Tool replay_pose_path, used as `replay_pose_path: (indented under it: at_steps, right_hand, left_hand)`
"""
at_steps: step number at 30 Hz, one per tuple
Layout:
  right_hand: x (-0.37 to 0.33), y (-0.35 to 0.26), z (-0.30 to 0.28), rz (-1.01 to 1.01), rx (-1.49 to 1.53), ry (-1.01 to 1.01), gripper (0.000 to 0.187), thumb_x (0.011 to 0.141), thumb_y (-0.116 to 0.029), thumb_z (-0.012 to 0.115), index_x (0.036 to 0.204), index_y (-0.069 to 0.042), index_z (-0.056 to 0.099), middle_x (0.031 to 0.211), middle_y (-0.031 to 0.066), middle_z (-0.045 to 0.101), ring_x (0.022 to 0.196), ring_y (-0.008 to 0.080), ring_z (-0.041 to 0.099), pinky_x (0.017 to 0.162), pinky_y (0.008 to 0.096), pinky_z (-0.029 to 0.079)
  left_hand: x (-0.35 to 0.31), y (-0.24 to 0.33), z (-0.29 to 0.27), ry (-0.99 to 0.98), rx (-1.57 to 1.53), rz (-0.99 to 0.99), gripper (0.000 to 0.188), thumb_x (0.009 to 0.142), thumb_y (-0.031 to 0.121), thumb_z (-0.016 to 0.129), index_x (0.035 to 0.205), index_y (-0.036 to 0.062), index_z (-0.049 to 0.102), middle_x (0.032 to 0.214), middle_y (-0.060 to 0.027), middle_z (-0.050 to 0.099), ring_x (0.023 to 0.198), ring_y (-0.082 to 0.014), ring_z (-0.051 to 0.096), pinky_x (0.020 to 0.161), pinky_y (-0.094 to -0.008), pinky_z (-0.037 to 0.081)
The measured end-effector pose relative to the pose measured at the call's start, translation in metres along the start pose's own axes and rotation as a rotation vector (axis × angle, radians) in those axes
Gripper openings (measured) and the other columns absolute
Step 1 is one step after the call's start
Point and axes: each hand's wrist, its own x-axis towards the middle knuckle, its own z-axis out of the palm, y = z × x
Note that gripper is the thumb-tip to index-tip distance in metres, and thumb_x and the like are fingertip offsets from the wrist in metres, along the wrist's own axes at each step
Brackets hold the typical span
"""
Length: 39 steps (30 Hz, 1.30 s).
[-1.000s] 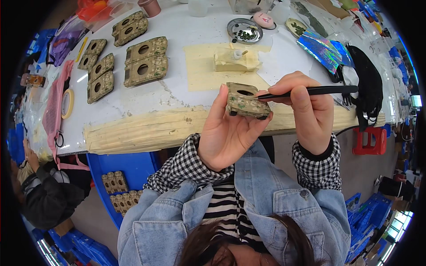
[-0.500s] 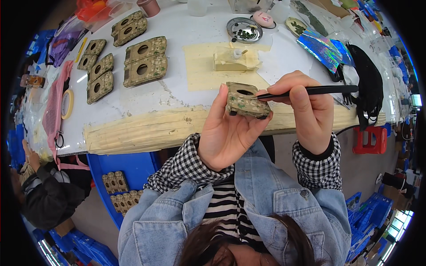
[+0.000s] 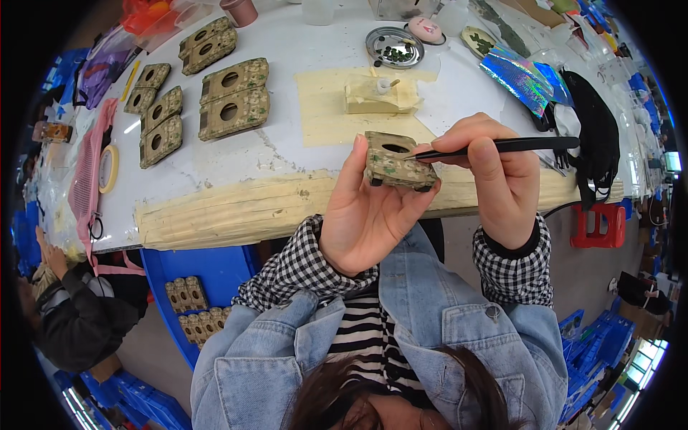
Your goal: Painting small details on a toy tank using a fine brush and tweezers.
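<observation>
Between the thumb and fingers of my left hand (image 3: 373, 228) is a small camouflage-painted model tank hull (image 3: 401, 169) with a round hole in its top, held tilted above the table's front edge. My right hand (image 3: 502, 179) grips black tweezers (image 3: 523, 145) like a pen. Their tip touches, or almost touches, the hull's top beside the hole; whether a tiny part sits in the tip is too small to tell. Beyond my hands stands a tape-covered block (image 3: 380, 97) with a small white cup (image 3: 384, 85) and a thin stick on it.
More camouflage hulls (image 3: 231, 111) lie at the table's left. At the back, a round metal dish (image 3: 395, 48) holds small dark green parts. A blue tray (image 3: 204, 261) with several hulls is below the table edge at left. A red stool (image 3: 597, 226) stands right; another person's arm (image 3: 79, 294) shows left.
My hands, the hull and the tweezers stay almost exactly in place. The other person's hand at the far left has shifted slightly.
</observation>
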Motion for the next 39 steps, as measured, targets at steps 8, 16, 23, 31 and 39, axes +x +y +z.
replay_pose_path:
  at_steps: [8, 16, 23, 31, 39]
  right_hand:
    - [-0.0002, 0.0009, 0.0006, 0.005, 0.019, 0.003, 0.026, 0.096, -0.016, 0.047, 0.095, 0.005, 0.062, 0.089, 0.0101, 0.063, 0.082, 0.0147, 0.061, 0.075, 0.0256, 0.048]
    - [-0.0006, 0.0022, 0.0004, 0.031, 0.096, 0.027, 0.03, 0.098, -0.019, 0.045, 0.096, 0.006, 0.061, 0.091, 0.0105, 0.063, 0.086, 0.0167, 0.064, 0.077, 0.0267, 0.05]
    - [0.0004, 0.002, 0.0005, 0.032, 0.073, 0.01, 0.031, 0.098, -0.019, 0.045, 0.095, 0.006, 0.061, 0.092, 0.0112, 0.063, 0.086, 0.0175, 0.064, 0.077, 0.0271, 0.05]
    - [0.0004, 0.0036, 0.001, 0.018, 0.086, 0.012, 0.03, 0.098, -0.018, 0.045, 0.096, 0.007, 0.061, 0.093, 0.0119, 0.062, 0.086, 0.0181, 0.064, 0.078, 0.0276, 0.051]
    - [0.0001, 0.0026, 0.0004, 0.019, 0.056, 0.012, 0.029, 0.097, -0.017, 0.046, 0.095, 0.007, 0.062, 0.092, 0.0121, 0.062, 0.085, 0.018, 0.064, 0.077, 0.0276, 0.051]
  left_hand:
    - [-0.0001, 0.0008, -0.0002, -0.012, -0.001, -0.005, 0.055, 0.096, 0.048, 0.034, 0.125, 0.0018, 0.044, 0.117, -0.0162, 0.056, 0.111, -0.0295, 0.055, 0.094, -0.0351, 0.05]
    - [0.0001, 0.0013, 0.0007, -0.002, -0.024, -0.02, 0.056, 0.095, 0.047, 0.038, 0.127, 0.0014, 0.041, 0.121, -0.0165, 0.052, 0.113, -0.0292, 0.051, 0.096, -0.036, 0.049]
    - [0.0003, 0.0024, 0.0006, -0.007, -0.028, -0.021, 0.056, 0.095, 0.047, 0.039, 0.127, 0.0013, 0.041, 0.12, -0.0159, 0.052, 0.113, -0.0289, 0.051, 0.096, -0.0361, 0.049]
    - [0.0003, 0.0017, 0.0005, -0.006, -0.002, -0.01, 0.054, 0.096, 0.047, 0.036, 0.125, 0.0019, 0.043, 0.117, -0.0154, 0.055, 0.111, -0.029, 0.055, 0.095, -0.0352, 0.05]
    - [0.0002, 0.0008, 0.0005, 0.002, 0.006, -0.001, 0.055, 0.096, 0.048, 0.035, 0.126, 0.002, 0.043, 0.117, -0.0157, 0.056, 0.111, -0.0293, 0.055, 0.094, -0.035, 0.05]
